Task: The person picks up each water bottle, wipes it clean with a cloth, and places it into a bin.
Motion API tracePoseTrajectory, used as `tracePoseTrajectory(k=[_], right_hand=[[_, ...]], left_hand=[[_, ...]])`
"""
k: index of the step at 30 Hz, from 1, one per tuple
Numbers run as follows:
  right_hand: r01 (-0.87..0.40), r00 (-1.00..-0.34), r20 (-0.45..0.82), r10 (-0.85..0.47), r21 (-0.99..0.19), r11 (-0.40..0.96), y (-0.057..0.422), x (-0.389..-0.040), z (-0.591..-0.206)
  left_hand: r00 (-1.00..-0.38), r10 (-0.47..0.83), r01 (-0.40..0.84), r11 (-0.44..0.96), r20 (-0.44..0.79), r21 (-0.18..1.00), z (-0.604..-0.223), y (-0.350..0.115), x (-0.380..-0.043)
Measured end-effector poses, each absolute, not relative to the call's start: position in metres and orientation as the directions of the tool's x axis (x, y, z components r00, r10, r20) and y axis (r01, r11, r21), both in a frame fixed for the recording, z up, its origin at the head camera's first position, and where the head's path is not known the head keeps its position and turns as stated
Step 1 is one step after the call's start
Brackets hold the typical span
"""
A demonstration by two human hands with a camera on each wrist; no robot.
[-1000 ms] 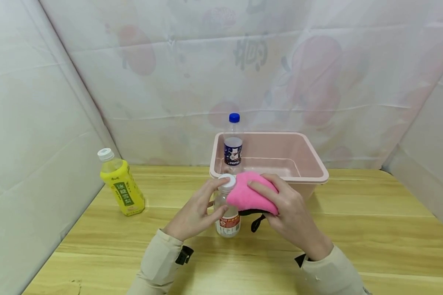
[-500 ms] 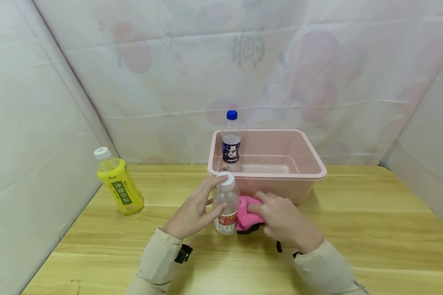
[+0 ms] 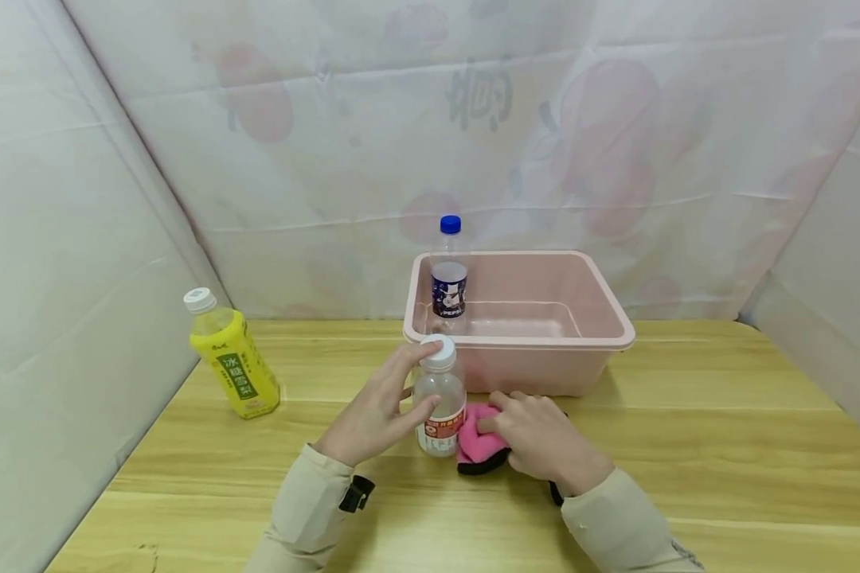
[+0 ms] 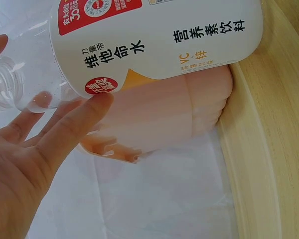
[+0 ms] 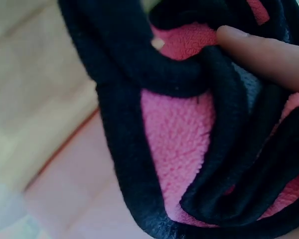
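Observation:
A clear plastic drink bottle (image 3: 440, 391) with a white cap and a red-and-white label stands upright on the table. My left hand (image 3: 374, 415) holds it from the left, index finger on the cap and thumb against the side. In the left wrist view the bottle's label (image 4: 154, 47) fills the upper part. My right hand (image 3: 550, 439) grips a bunched pink cloth (image 3: 478, 439) with black edging, low at the bottle's right side. Folds of the cloth (image 5: 174, 129) fill most of the right wrist view, partly hiding the fingers.
Behind the hands is a pale pink plastic bin (image 3: 530, 370). An empty Pepsi bottle (image 3: 449, 290) with a blue cap stands in its left end. At the table's left, a yellow-labelled drink bottle (image 3: 238, 368) with a white cap stands apart. White curtains enclose the back and sides.
My right hand has brought the pink cloth from beside the bottle's neck down along its right side to label height. The left hand keeps its hold; the bottle stays in place.

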State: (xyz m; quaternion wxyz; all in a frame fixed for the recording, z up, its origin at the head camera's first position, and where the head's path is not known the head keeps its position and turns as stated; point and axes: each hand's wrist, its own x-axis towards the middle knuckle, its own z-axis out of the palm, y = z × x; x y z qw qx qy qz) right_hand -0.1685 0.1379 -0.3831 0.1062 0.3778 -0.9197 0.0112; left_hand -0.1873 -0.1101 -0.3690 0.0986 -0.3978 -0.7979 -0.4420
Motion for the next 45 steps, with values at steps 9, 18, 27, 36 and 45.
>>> tracePoseTrajectory(k=[9, 18, 27, 36, 45], right_hand=[[-0.735, -0.626, 0.387, -0.677, -0.002, 0.678, 0.148, -0.164, -0.359], [-0.808, -0.446, 0.719, -0.533, -0.066, 0.586, 0.153, -0.168, -0.350], [-0.834, -0.415, 0.801, -0.431, -0.145, 0.532, 0.145, -0.170, -0.350], [-0.826, -0.460, 0.799, -0.386, -0.226, 0.516, 0.143, -0.169, -0.353], [-0.805, -0.491, 0.736, -0.466, -0.179, 0.566, 0.149, -0.170, -0.352]], left_hand=[[-0.649, 0.552, 0.739, 0.293, 0.525, 0.606, -0.369, -0.109, -0.187], [-0.654, 0.551, 0.736, 0.301, 0.519, 0.606, -0.369, -0.110, -0.187], [-0.635, 0.556, 0.756, 0.304, 0.537, 0.580, -0.369, -0.110, -0.189], [-0.627, 0.560, 0.764, 0.310, 0.541, 0.566, -0.370, -0.110, -0.189], [-0.632, 0.554, 0.760, 0.306, 0.542, 0.573, -0.370, -0.110, -0.189]])
